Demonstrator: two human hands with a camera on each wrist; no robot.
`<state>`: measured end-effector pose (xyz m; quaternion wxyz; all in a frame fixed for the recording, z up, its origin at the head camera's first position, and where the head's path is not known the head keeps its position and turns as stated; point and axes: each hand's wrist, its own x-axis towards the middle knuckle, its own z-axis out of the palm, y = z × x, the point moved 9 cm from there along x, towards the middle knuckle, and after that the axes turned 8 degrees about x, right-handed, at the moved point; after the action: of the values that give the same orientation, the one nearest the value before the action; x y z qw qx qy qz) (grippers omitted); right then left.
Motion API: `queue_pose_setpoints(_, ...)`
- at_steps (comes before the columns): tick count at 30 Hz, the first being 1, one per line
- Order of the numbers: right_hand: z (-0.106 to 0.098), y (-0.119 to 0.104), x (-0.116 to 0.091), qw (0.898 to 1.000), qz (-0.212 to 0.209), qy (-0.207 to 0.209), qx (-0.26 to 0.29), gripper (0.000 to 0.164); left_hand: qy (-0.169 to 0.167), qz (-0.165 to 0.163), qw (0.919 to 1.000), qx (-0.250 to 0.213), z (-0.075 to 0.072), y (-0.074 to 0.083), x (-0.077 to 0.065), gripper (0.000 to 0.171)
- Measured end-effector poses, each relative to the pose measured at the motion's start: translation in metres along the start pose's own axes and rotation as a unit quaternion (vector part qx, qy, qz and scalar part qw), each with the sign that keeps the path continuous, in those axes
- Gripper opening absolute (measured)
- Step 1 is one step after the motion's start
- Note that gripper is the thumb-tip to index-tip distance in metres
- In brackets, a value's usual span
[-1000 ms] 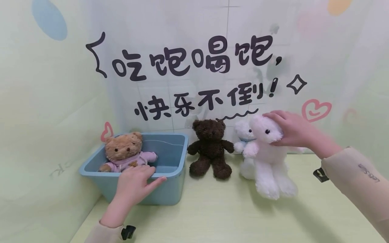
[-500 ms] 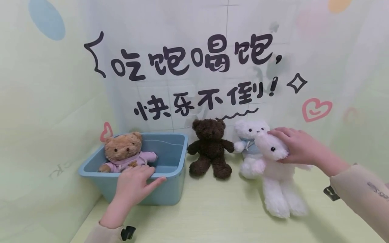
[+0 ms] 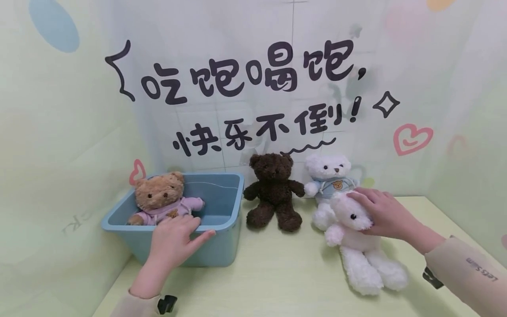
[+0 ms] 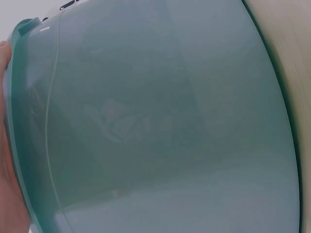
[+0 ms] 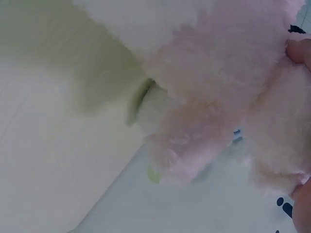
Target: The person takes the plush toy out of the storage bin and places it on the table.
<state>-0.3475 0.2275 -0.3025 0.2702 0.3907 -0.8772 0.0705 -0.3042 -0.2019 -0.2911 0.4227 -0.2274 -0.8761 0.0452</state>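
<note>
Head view: a fluffy white plush animal with a faint pink cast (image 3: 361,244) stands low over or on the pale yellow-green table (image 3: 285,275), towards its right edge, legs pointing forward. The right hand (image 3: 390,216) clasps its head between thumb and fingers. Whether the table bears its weight, I cannot tell. The step in hand looks like placing or posing this toy; the next move would call for checking its balance before loosening the fingers.

Just behind sits a white plush bear in a light-blue top (image 3: 332,187), partly hidden. Leftward along the back edge sits a dark-brown curly-furred plush bear (image 3: 274,193). Near the left edge stands a blue rectangular plastic bin (image 3: 222,246) holding a tan plush bear in a lilac top (image 3: 161,197); the left hand (image 3: 173,240) hooks its fingers over the front rim, thumb stretched aside.
</note>
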Motion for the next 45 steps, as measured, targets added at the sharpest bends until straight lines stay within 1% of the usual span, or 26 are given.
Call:
queue_pose_setpoints(5,0.004,-0.003,-0.002,1.0,-0.012,0.007,0.0,0.083,0.004,0.0,1.0,0.0,-0.001,0.0,0.001,0.046)
queue_pose_setpoints(9,0.003,-0.007,0.0,0.999,-0.042,0.004,-0.005,0.082,0.01,0.004,0.9999,-0.001,-0.001,0.0,0.001,0.046)
queue_pose_setpoints(13,0.001,-0.008,0.0,0.998,-0.066,-0.008,-0.006,0.081,0.011,0.006,0.9999,-0.001,0.0,0.001,0.002,0.046)
queue_pose_setpoints(16,0.0,-0.007,-0.001,0.997,-0.073,-0.017,-0.004,0.081,0.012,0.007,0.9999,-0.001,0.0,0.002,0.002,0.046)
queue_pose_setpoints(19,-0.002,-0.006,-0.002,0.997,-0.071,-0.016,0.001,0.081,0.014,0.008,0.9999,0.0,-0.001,0.003,0.003,0.046)
queue_pose_setpoints(22,-0.004,-0.002,-0.001,0.999,-0.046,-0.009,0.013,0.084,0.015,0.007,0.9999,0.001,-0.002,0.003,0.004,0.046)
queue_pose_setpoints(24,-0.005,0.002,0.001,1.0,-0.012,-0.006,0.024,0.084,0.016,0.006,0.9999,0.001,-0.002,0.002,0.004,0.046)
queue_pose_setpoints(27,-0.004,0.01,0.003,0.998,0.046,-0.01,0.037,0.081,0.016,0.005,0.9999,0.0,-0.002,0.003,0.003,0.045)
queue_pose_setpoints(30,-0.003,0.015,0.006,0.995,0.086,-0.018,0.04,0.077,0.016,0.005,0.9999,0.0,-0.001,0.003,0.002,0.045)
queue_pose_setpoints(34,0.0,0.02,0.012,0.992,0.119,-0.029,0.035,0.07,0.02,0.003,0.9998,0.004,-0.001,0.003,0.0,0.046)
queue_pose_setpoints(41,0.002,0.031,0.022,0.984,0.166,-0.022,0.054,0.047,0.019,0.0,0.9998,0.006,-0.001,0.001,0.0,0.046)
queue_pose_setpoints(45,0.007,0.038,0.025,0.98,0.186,-0.034,0.068,0.043,0.023,0.001,0.9997,0.005,-0.002,0.002,-0.001,0.045)
